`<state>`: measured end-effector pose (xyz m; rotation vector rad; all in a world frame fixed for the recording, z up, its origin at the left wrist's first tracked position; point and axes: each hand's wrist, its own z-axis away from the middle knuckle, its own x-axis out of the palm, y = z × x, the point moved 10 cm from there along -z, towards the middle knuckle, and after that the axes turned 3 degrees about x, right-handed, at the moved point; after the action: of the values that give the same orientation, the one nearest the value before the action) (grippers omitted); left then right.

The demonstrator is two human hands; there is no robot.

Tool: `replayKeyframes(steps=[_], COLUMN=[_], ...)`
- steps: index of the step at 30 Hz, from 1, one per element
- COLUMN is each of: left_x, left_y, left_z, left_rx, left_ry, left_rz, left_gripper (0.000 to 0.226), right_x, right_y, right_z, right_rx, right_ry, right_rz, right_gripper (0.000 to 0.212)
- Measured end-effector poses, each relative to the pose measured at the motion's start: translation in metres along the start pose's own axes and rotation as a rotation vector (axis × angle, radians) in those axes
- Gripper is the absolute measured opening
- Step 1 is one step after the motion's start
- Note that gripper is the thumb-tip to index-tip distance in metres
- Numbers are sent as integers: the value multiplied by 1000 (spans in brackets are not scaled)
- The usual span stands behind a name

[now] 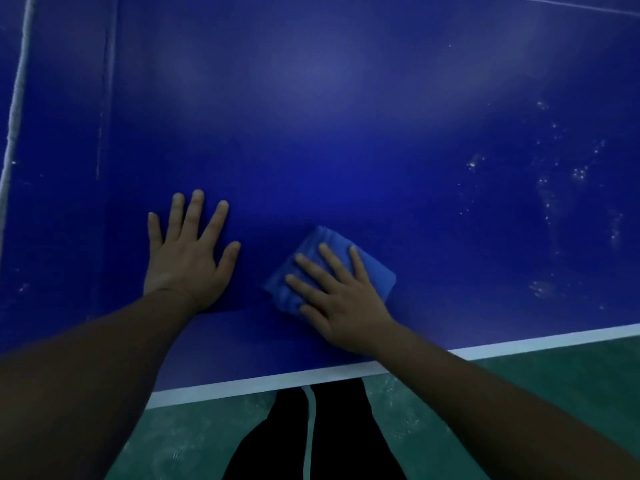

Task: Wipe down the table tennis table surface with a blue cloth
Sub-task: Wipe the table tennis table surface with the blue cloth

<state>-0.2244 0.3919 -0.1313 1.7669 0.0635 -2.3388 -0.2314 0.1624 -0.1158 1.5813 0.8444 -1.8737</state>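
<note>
Now right hand flat, pressing blue cloth on surface; left hand splayed beside cloth, bracing. Risk: white specks far right of cloth get missed.

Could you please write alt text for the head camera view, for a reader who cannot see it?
A person's right hand presses a folded blue cloth flat on a dark blue table tennis table, near its white front edge line. The left hand rests flat on the table beside it, fingers spread. Pale specks dot the surface to the right.
</note>
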Motion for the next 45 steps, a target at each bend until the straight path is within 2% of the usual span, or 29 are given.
replayKeyframes(steps=[1,2,4,6,8,9,10,11,12,15,16,17,19,21,23,25,26,27,28,31,32,33,34,39,42,43,44,45], left_x=[0,0,0,0,0,0,0,1,1,2,2,1,0,0,0,-1,-1,-2,-2,-1,-1,-1,-1,-3,2,5,10,16], left_y=[0,0,0,0,0,0,0,-1,-1,-3,-2,-2,-3,-2,-1,-1,0,0,0,0,1,0,0,23,87,115,143,171], left_z=[0,0,0,0,0,0,0,0,0,0,0,-1,-1,0,1,1,1,1,2,2,2,3,3,20,45,54,63,71], left_rx=[0,0,2,3,6,5,3,1,-2,-3,-1,-2,-4,-3,-5,-5,-4,-4,-4,-7,-11,-14,-15,-62,14,61,103,136], left_ry=[2,2,1,2,5,7,9,10,9,12,15,20,23,11,8,8,9,7,2,-9,-6,-2,0,47,88,87,78,69], left_rz=[4,5,-1,-4,1,5,8,6,-1,-12,-6,-1,-4,-14,-31,-37,-31,-26,-25,-30,-31,-35,-42,13,73,99,120,133], left_gripper=[76,75,75,74,74,74,74,74,74,74,74,74,72,70,70,71,71,71,71,72,72,72,71,67,67,69,71,73], right_x=[-1,-2,-8,-14,-20,-21,-19,-19,-19,-4,1,2,1,0,-7,-12,-11,-9,-8,3,6,6,3,-8,-14,-13,-12,-12], right_y=[25,65,159,224,235,224,204,178,143,9,-2,11,80,160,215,221,204,179,145,23,15,31,61,234,255,241,220,189], right_z=[16,31,70,110,119,110,91,68,42,17,32,47,77,113,146,157,148,131,107,63,71,81,93,180,192,182,166,144], right_rx=[46,181,583,997,1307,1386,1382,1299,1124,322,180,152,371,680,1016,1303,1351,1304,1158,431,312,306,392,1031,1314,1320,1234,1045], right_ry=[6,18,19,6,61,79,84,113,152,79,55,49,52,6,-3,45,43,51,80,16,-1,-2,9,-46,21,20,32,61], right_rz=[-9,10,38,-98,-205,-207,-196,-163,-130,-51,-41,-36,-6,14,-88,-156,-146,-123,-109,-53,-39,-37,-40,-87,-192,-174,-138,-105], right_gripper=[52,53,59,62,58,57,56,56,55,51,50,49,51,57,61,59,57,57,56,53,52,52,52,60,57,56,56,55])
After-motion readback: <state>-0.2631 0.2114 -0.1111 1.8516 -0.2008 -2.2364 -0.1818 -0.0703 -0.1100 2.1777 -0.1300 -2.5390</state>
